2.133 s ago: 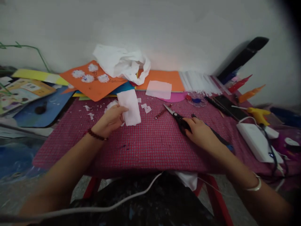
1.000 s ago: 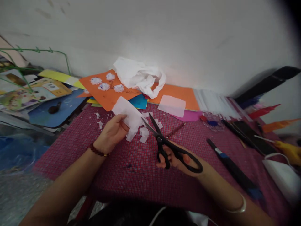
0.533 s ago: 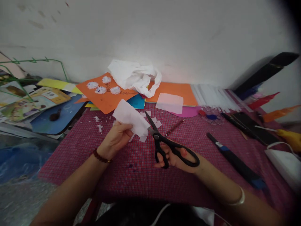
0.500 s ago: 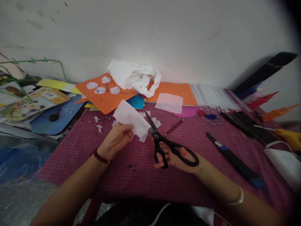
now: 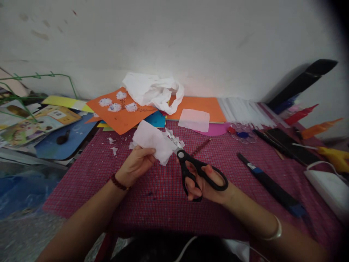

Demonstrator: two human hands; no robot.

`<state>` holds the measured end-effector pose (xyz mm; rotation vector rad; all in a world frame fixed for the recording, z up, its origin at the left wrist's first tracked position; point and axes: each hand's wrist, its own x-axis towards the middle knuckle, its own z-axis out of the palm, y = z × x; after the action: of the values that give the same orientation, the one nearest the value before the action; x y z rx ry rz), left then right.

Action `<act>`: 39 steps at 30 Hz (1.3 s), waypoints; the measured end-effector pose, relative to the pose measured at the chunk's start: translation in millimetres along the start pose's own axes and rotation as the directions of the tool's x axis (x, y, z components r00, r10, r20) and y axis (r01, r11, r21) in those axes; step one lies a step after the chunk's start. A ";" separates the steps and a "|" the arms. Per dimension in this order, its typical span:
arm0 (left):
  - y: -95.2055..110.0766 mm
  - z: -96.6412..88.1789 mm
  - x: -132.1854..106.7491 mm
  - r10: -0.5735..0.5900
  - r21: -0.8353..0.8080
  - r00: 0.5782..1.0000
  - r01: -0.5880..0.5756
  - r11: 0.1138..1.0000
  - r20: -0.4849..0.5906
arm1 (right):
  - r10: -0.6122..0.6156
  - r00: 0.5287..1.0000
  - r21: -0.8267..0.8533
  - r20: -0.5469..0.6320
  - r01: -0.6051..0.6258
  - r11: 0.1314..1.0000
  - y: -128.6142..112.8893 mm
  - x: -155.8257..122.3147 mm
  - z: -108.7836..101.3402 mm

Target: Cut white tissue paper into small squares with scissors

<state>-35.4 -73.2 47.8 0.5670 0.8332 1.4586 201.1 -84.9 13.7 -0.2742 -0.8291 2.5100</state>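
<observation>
My left hand [image 5: 140,160] pinches a piece of white tissue paper [image 5: 154,140] between thumb and fingers above the table. With fingers and thumb through the loops, my right hand [image 5: 207,180] holds black-handled scissors [image 5: 181,155]. Their blades point up and left and lie at the paper's right edge; whether paper is between them I cannot tell. Small white paper scraps [image 5: 178,141] lie behind the blades, and others are scattered left of the paper. A brown pencil [image 5: 201,146] rests on the cloth just beyond the scissors.
Orange card with white flowers [image 5: 117,112], a crumpled white bag [image 5: 152,91] and a pale paper square [image 5: 194,120] lie at the back. A black-and-blue tool [image 5: 272,187] and paint tubes [image 5: 321,128] sit right. The checked tablecloth [image 5: 152,211] covers the table.
The scissors' blades have closed somewhat and their lower handle loop has shifted right and down. The paper in my left hand has tilted slightly and moved a little downward.
</observation>
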 end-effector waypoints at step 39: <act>-31.3 7.9 -18.0 -0.154 0.242 0.981 0.122 0.963 0.120 | -0.004 0.998 0.089 0.063 -0.001 0.996 12.8 0.7 -1.6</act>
<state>-8.2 -91.8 30.9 0.7622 0.9225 1.1876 196.1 -92.7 4.7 -0.1655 -0.7387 2.5577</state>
